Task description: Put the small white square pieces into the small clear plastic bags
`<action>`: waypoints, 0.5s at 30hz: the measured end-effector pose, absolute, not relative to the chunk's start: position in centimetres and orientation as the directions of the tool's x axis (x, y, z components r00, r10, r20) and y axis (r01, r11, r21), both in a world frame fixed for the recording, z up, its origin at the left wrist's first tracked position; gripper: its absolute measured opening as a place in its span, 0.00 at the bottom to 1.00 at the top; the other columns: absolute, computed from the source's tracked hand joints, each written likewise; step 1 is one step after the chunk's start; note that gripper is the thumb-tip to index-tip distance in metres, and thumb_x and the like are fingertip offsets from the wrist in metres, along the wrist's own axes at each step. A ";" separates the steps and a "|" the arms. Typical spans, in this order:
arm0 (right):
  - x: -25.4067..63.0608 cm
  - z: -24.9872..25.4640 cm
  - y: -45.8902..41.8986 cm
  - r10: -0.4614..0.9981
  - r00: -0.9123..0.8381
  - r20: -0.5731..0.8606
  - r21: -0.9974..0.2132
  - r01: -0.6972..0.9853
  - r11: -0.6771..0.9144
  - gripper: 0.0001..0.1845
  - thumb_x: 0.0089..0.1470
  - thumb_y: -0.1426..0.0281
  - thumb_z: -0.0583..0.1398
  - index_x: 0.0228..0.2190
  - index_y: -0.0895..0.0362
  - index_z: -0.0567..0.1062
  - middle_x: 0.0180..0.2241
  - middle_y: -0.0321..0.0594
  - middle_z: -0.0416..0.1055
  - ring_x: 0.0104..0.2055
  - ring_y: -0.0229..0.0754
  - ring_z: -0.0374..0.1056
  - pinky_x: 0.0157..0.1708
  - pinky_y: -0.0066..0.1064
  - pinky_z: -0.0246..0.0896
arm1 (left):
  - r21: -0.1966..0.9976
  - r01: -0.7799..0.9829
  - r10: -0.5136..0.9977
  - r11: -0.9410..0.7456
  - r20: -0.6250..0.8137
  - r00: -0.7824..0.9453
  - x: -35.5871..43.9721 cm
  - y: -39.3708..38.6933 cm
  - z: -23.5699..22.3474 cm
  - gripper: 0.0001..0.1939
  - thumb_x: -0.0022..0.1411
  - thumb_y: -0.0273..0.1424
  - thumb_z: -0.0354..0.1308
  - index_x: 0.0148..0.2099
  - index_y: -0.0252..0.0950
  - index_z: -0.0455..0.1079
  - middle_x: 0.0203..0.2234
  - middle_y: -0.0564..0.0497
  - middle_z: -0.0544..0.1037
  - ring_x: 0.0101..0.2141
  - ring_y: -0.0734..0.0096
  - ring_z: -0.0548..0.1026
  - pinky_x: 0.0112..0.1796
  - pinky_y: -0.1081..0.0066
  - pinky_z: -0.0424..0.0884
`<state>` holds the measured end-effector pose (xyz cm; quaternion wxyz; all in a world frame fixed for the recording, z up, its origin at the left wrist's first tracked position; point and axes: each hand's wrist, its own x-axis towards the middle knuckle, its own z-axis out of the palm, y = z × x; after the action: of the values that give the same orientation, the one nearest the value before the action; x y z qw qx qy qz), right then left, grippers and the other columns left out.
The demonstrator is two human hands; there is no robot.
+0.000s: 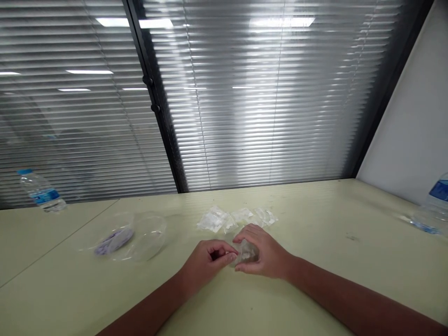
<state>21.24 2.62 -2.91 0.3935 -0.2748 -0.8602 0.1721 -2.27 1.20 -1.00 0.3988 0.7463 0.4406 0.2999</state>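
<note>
My left hand (206, 263) and my right hand (262, 252) meet at the middle of the pale green table (315, 280). Between their fingertips they pinch a small clear plastic packet (247, 253), crumpled and partly hidden by my fingers. Just beyond my hands lie several small plastic packets with white contents (213, 219), with the nearest almost touching my right fingers. Farther left, a clear plastic bag (149, 235) lies flat with a folded purple item (115, 241) at its edge.
A plastic water bottle with a blue label (42, 190) stands on the far left, beyond a seam in the table. Another bottle (434, 207) stands at the right edge of view. Slatted blinds (245, 102) cover the glass behind the table, and a white wall (409, 107) closes the right side.
</note>
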 end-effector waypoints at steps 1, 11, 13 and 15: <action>21.2 -2.9 2.6 0.608 -0.538 0.584 -0.512 0.337 0.790 0.29 0.46 0.57 0.75 0.47 0.51 0.74 0.39 0.37 0.75 0.43 0.46 0.70 0.46 0.40 0.62 | 0.870 0.409 0.901 -0.276 0.086 0.424 -2.3 1.3 -1.0 0.15 0.62 0.41 0.65 0.37 0.34 0.82 0.23 0.53 0.74 0.26 0.75 0.64 0.29 0.74 0.59; 21.3 -2.5 2.3 0.606 -0.553 0.572 -0.505 0.345 0.791 0.27 0.48 0.57 0.74 0.45 0.51 0.73 0.38 0.37 0.75 0.42 0.46 0.69 0.46 0.40 0.62 | 0.922 0.323 0.889 -0.214 0.047 0.455 -2.3 1.4 -1.1 0.16 0.60 0.41 0.68 0.33 0.33 0.72 0.22 0.60 0.62 0.25 0.78 0.58 0.28 0.75 0.54; 21.3 -2.5 2.3 0.607 -0.552 0.572 -0.509 0.342 0.790 0.26 0.48 0.57 0.74 0.46 0.51 0.73 0.38 0.37 0.75 0.41 0.46 0.69 0.46 0.39 0.62 | 0.922 0.322 0.888 -0.215 0.047 0.458 -2.2 1.2 -0.9 0.16 0.61 0.41 0.68 0.32 0.34 0.70 0.22 0.59 0.62 0.25 0.77 0.58 0.28 0.75 0.55; 21.3 -2.4 2.2 0.614 -0.549 0.567 -0.517 0.343 0.784 0.26 0.49 0.57 0.74 0.46 0.50 0.74 0.39 0.38 0.75 0.41 0.46 0.70 0.45 0.39 0.62 | 0.917 0.327 0.882 -0.228 0.052 0.468 -2.2 1.1 -0.8 0.17 0.62 0.42 0.67 0.32 0.34 0.69 0.22 0.59 0.63 0.26 0.77 0.58 0.28 0.74 0.55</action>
<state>21.33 2.23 -2.43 0.3853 -0.2773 -0.8624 0.1758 -2.20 1.14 -0.81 0.4598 0.7230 0.4180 0.3019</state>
